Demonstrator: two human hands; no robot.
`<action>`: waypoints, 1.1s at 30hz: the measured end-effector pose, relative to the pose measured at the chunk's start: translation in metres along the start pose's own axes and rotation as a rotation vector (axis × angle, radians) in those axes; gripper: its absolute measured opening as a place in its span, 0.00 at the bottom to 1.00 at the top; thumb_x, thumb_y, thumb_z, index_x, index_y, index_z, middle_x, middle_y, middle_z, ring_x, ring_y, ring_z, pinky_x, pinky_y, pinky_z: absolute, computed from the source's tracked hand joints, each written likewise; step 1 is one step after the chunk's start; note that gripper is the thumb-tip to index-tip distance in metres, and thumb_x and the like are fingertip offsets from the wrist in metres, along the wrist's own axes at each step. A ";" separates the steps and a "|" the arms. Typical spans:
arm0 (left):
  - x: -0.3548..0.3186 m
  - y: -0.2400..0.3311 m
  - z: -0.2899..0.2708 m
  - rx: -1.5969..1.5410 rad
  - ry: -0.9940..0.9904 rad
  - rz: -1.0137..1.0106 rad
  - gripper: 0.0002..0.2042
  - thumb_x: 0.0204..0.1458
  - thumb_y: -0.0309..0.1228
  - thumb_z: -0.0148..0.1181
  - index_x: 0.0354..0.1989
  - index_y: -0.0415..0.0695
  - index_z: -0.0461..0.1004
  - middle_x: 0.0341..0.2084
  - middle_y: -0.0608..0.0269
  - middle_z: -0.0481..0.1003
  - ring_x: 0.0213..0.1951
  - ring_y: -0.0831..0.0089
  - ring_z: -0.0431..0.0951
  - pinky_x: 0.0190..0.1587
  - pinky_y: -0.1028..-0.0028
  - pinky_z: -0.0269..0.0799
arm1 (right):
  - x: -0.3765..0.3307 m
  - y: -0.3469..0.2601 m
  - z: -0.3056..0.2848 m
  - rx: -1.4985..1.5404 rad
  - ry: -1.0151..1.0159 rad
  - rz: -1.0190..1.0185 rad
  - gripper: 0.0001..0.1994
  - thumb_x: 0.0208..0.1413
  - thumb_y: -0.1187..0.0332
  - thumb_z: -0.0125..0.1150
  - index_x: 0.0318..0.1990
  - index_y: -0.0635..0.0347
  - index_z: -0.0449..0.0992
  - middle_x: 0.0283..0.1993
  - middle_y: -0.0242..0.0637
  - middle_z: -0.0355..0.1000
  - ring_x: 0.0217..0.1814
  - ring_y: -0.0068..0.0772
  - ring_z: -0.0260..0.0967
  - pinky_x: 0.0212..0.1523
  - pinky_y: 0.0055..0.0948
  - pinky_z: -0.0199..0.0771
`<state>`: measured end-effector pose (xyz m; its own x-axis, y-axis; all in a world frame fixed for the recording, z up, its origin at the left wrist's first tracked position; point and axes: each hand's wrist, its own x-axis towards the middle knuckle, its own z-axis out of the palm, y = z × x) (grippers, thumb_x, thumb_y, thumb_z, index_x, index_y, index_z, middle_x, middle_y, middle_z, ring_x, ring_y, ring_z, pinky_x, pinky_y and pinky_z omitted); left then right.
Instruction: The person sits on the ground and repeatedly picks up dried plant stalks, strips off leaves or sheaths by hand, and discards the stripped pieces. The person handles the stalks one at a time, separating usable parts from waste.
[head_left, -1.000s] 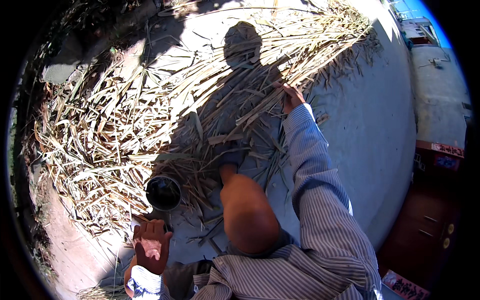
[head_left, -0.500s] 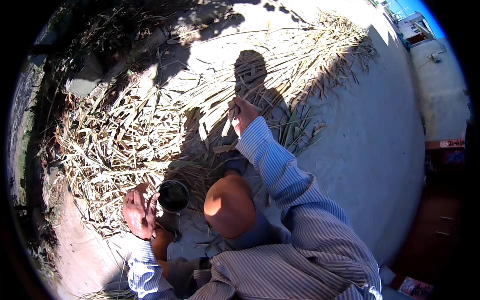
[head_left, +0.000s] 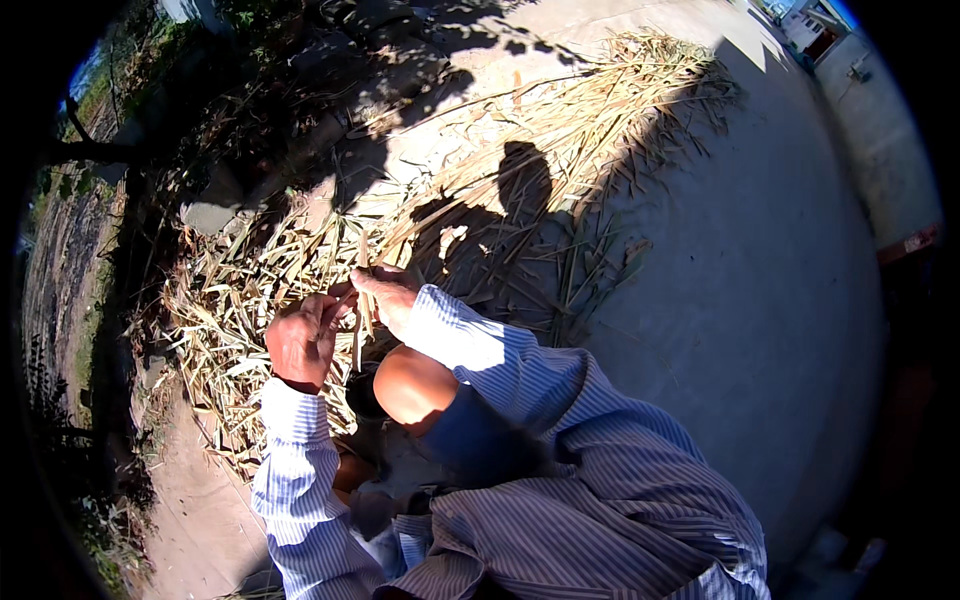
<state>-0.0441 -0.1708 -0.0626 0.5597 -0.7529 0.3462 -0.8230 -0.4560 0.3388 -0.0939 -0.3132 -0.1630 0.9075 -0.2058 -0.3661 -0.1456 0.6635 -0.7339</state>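
My right hand (head_left: 390, 295) is closed on a pale dry leaf strip (head_left: 360, 342), which sticks out above and below the fingers. Close against its left side, my left hand (head_left: 300, 345) is closed in a pinch, its fingertips meeting the right hand's fingers. Whatever sits in that pinch is too small to make out. Beneath both hands spreads a heap of dry straw-like leaves (head_left: 235, 340). A dark round pot (head_left: 366, 396) stands beside my bare knee, mostly hidden by the knee and shadow.
A long bundle of dry stalks (head_left: 620, 110) stretches to the far right over the concrete ground (head_left: 740, 300). Greener leaves (head_left: 575, 265) lie along its near edge. Stones (head_left: 210, 212) and dark plants border the left side, and a pale wall (head_left: 890, 150) rises at right.
My right hand has come left and nearer from the stalk bundle. My left hand has moved up from beside the pot, so both hands now meet over the straw heap.
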 end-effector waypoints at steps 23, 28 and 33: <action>-0.033 0.054 -0.059 -0.313 0.170 -0.161 0.08 0.46 0.26 0.62 0.21 0.38 0.70 0.16 0.59 0.72 0.20 0.73 0.73 0.25 0.74 0.68 | 0.009 -0.036 -0.172 -0.028 0.420 -0.039 0.40 0.57 0.43 0.51 0.63 0.71 0.54 0.62 0.51 0.62 0.61 0.42 0.65 0.54 0.35 0.70; -0.080 0.024 -0.116 -0.664 0.300 -0.270 0.10 0.54 0.32 0.60 0.26 0.40 0.68 0.18 0.67 0.71 0.21 0.81 0.67 0.26 0.79 0.63 | 0.015 -0.071 -0.143 0.628 0.000 -0.193 0.08 0.54 0.68 0.62 0.38 0.59 0.72 0.39 0.34 0.74 0.36 0.27 0.70 0.31 0.24 0.71; -0.135 0.004 -0.207 -0.181 0.650 -0.266 0.08 0.58 0.31 0.55 0.33 0.37 0.71 0.26 0.64 0.73 0.30 0.78 0.71 0.36 0.76 0.66 | 0.015 -0.048 -0.096 0.345 0.090 0.008 0.11 0.56 0.58 0.61 0.38 0.54 0.72 0.37 0.31 0.74 0.36 0.25 0.71 0.32 0.23 0.71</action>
<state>-0.1028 0.0278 0.0730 0.7295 -0.1677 0.6631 -0.6537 -0.4562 0.6038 -0.1113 -0.4171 -0.1879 0.8664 -0.2518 -0.4313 0.0029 0.8661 -0.4999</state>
